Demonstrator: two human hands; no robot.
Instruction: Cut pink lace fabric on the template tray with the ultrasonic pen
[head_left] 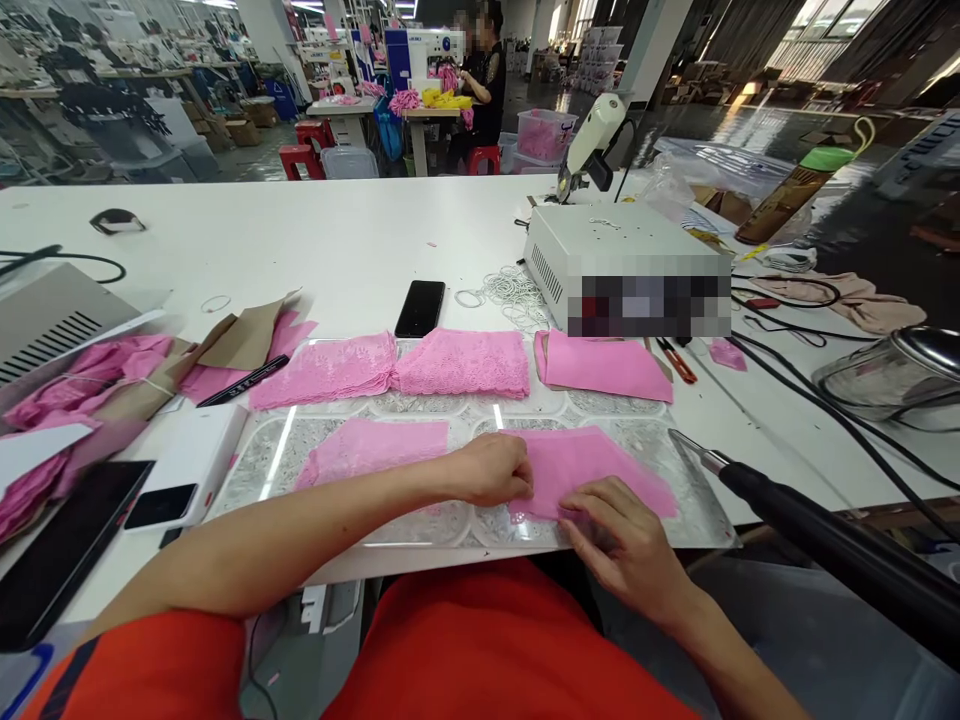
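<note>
A thin pink fabric piece (pixel 600 465) lies on a clear patterned work mat (pixel 420 520) at the table's near edge. My left hand (pixel 493 470), fingers curled, presses on the piece's left edge. My right hand (pixel 626 540) rests on its lower edge with fingertips pinching the cloth. A second pink piece (pixel 375 450) lies just left of my left forearm. Farther back on the mat sit two stacks of pink lace (pixel 390 368) and a folded pink stack (pixel 604 365).
A white machine box (pixel 622 265) stands behind the mat, with a black phone (pixel 420 308) and loose elastic rings (pixel 510 292) beside it. A black-handled tool (pixel 817 530) lies at right. Pink scraps, cardboard and a tablet (pixel 67 550) sit left. Another person sews far back.
</note>
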